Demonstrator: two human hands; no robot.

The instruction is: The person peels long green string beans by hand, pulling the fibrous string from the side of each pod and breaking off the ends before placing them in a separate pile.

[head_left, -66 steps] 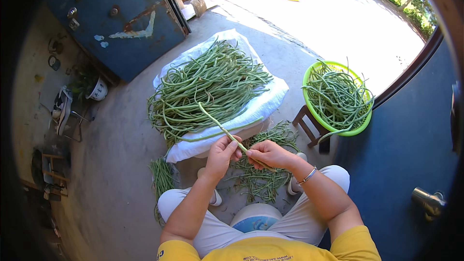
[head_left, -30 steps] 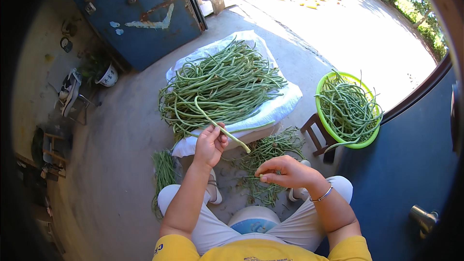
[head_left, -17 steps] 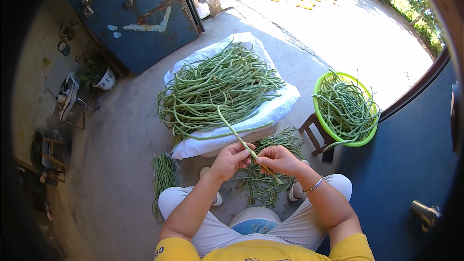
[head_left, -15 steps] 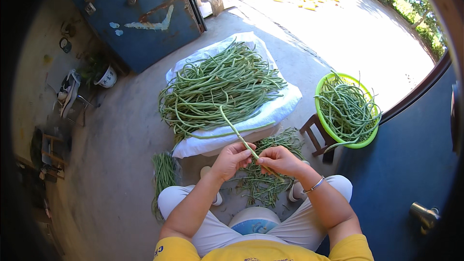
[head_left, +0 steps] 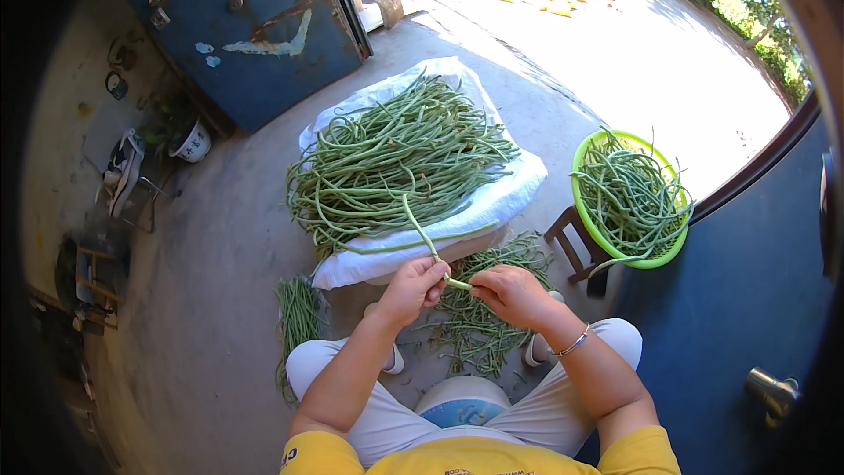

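My left hand (head_left: 415, 290) pinches a long green bean (head_left: 422, 235) between thumb and fingers. Its upper part rises toward the heap, and its lower end bends sideways to the fingertips of my right hand (head_left: 512, 294), which are closed at that end. The back of my right hand hides part of the grip. Just beyond my hands, a big heap of long beans (head_left: 404, 154) lies on a white sack (head_left: 520, 186). Below my hands, a loose pile of short bean pieces (head_left: 483, 334) lies on the floor between my feet.
A bright green basket (head_left: 577, 178) of long beans rests on a dark wooden stool (head_left: 576, 246) at the right. A bundle of beans (head_left: 297, 317) lies by my left knee. Blue doors stand at far left (head_left: 237, 35) and right (head_left: 730, 299). A potted plant (head_left: 192, 142) is at left.
The bean's lower end, which pointed down past my right hand, now bends to the right between my hands. My right hand has turned, its back now facing up.
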